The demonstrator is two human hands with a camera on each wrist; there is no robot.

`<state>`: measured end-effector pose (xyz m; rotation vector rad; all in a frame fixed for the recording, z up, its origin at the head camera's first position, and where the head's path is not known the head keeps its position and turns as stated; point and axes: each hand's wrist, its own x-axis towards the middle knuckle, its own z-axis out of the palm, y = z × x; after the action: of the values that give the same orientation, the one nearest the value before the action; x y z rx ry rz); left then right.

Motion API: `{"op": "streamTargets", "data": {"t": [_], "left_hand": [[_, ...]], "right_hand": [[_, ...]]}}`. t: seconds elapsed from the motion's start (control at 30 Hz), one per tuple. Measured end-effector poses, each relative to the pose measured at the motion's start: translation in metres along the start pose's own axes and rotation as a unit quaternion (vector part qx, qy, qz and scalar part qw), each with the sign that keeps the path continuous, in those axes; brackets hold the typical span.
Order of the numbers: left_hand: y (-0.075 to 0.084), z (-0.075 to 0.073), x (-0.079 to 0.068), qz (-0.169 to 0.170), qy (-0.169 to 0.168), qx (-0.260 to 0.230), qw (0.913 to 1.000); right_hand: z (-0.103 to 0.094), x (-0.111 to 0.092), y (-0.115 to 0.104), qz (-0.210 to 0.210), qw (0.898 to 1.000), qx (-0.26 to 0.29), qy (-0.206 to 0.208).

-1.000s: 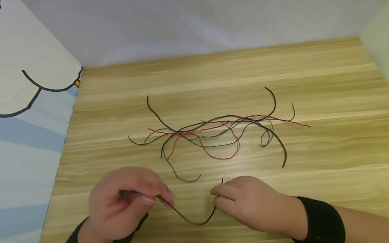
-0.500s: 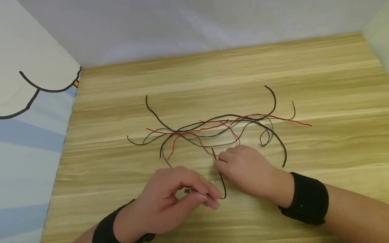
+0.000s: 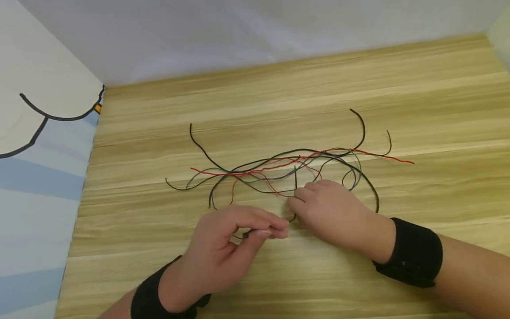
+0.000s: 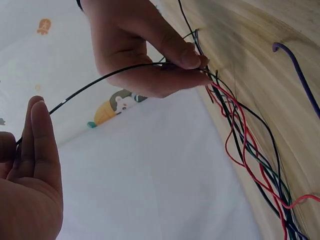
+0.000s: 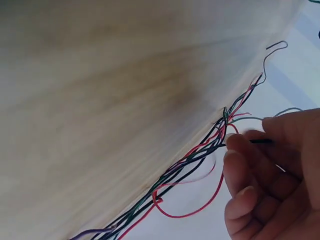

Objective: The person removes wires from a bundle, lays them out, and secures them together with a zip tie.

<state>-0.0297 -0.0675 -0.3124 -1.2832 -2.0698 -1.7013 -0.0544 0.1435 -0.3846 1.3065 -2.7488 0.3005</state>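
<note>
The left hand [image 3: 223, 250] is pinching a black wire [image 3: 295, 179] between thumb and fingers, and the right hand [image 3: 332, 215] is pinching it too, its tip pointing toward the far edge of the worktop [image 3: 139, 115]. A loose bundle of coloured wires [image 3: 234, 173] is lying lengthwise between the left and right edges.
</note>
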Motion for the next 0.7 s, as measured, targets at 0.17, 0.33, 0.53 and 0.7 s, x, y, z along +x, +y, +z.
{"op": "streamTargets", "data": {"t": [0.17, 0.33, 0.53, 0.7], "left_hand": [[-0.002, 0.0, -0.001, 0.005, -0.001, 0.025, 0.9997], [-0.006, 0.0, -0.004, -0.013, -0.013, 0.069, 0.9974], [-0.013, 0.003, -0.01, -0.071, -0.04, 0.104, 0.9913], [-0.022, 0.009, -0.013, -0.139, -0.088, 0.117, 0.9794]], "right_hand": [[-0.003, 0.004, 0.002, 0.01, 1.0, 0.014, -0.003], [-0.013, 0.005, 0.011, 0.034, 0.999, 0.026, -0.02], [-0.023, 0.026, 0.039, 0.143, 0.988, 0.052, -0.026], [-0.015, 0.041, 0.053, 0.216, 0.968, 0.047, -0.118]]}}
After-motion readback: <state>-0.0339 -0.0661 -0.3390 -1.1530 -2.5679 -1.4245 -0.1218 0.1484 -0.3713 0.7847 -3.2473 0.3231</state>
